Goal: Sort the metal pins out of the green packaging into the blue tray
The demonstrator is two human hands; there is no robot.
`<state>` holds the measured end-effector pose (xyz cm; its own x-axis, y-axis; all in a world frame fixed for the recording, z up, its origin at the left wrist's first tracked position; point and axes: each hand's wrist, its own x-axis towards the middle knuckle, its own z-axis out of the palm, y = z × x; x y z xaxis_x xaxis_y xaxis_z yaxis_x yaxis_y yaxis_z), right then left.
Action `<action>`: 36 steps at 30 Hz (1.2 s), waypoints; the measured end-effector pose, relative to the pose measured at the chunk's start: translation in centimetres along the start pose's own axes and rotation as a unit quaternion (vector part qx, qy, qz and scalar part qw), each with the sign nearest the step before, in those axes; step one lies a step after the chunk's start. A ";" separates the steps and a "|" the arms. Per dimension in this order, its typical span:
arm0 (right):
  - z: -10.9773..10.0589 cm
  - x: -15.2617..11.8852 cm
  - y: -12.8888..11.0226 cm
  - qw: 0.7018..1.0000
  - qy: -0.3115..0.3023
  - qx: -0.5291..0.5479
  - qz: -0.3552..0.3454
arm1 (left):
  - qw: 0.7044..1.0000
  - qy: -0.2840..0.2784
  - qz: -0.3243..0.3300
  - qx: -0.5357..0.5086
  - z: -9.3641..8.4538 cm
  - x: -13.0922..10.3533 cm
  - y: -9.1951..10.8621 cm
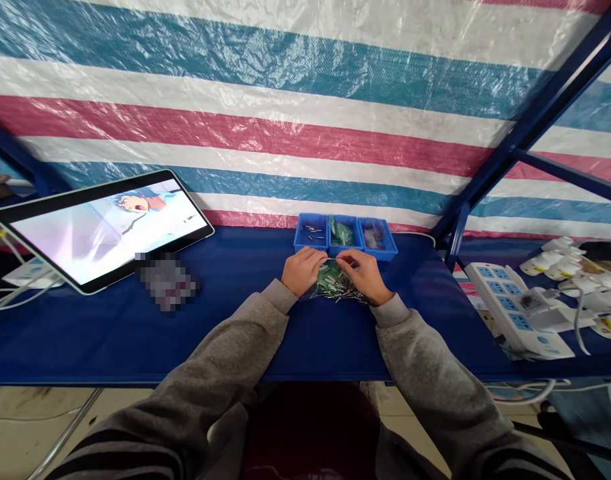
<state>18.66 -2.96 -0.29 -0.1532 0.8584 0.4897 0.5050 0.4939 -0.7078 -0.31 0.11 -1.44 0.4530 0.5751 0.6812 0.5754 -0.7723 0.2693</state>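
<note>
Over the blue tabletop, my left hand [302,271] and my right hand [364,274] face each other, fingertips pinched. Between them runs a small thin metal rod [332,259], one end in each hand; its exact kind is too small to make out. Just below lies a heap of small metal pins [338,291], mixed with green pieces on what looks like a clear plastic bag. Behind my hands stand three joined blue bins: the left bin [311,231] has a few thin pins, the middle bin [342,233] green bagged pieces, the right bin [377,238] greyish small parts.
A tablet [105,230] playing an animated picture leans at the left, near a blurred-out item [168,283]. At the right are a white power strip [515,307] with plugs and several white adapters. Blue frame posts [455,230] and a striped tarp [305,133] close off the back.
</note>
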 end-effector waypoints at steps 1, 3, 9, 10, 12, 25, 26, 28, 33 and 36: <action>0.0 0.0 0.0 1.000 0.001 -0.001 0.003 | 1.000 0.011 -0.003 -0.015 0.0 0.0 0.1; 0.0 0.0 0.0 1.000 0.006 0.001 0.007 | 0.999 0.026 -0.017 -0.041 0.1 -0.1 0.3; -0.1 0.1 0.0 0.999 0.027 0.016 0.017 | 0.991 0.059 -0.051 -0.105 -0.1 0.0 1.0; -0.1 0.1 0.0 0.999 0.031 0.021 0.021 | 0.989 0.066 -0.052 -0.120 -0.1 0.0 1.1; -0.1 0.1 -0.1 0.998 0.040 0.030 0.027 | 0.984 0.077 -0.056 -0.150 -0.1 0.1 1.3; -0.1 0.0 -0.6 0.997 0.035 0.067 0.009 | 0.969 0.063 -0.113 -0.209 -0.4 0.2 1.6; -0.1 0.0 -0.6 0.997 0.035 0.069 0.010 | 0.964 0.065 -0.124 -0.226 -0.4 0.3 1.6; 0.0 0.1 -0.5 0.997 0.034 0.070 0.013 | 0.950 0.072 -0.150 -0.264 -0.3 0.3 1.7; 0.4 0.0 -0.3 0.996 0.031 0.081 0.035 | 0.903 0.074 -0.210 -0.368 0.1 0.4 1.9; 0.6 0.0 -0.2 0.994 0.030 0.100 0.042 | 0.879 0.071 -0.240 -0.406 0.4 0.5 1.9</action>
<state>18.09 -3.01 -0.46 -0.0640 0.8909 0.4497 0.3336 0.4438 -0.8317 1.23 -1.00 -0.87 0.1677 0.8927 0.4184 -0.0246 -0.4205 0.9070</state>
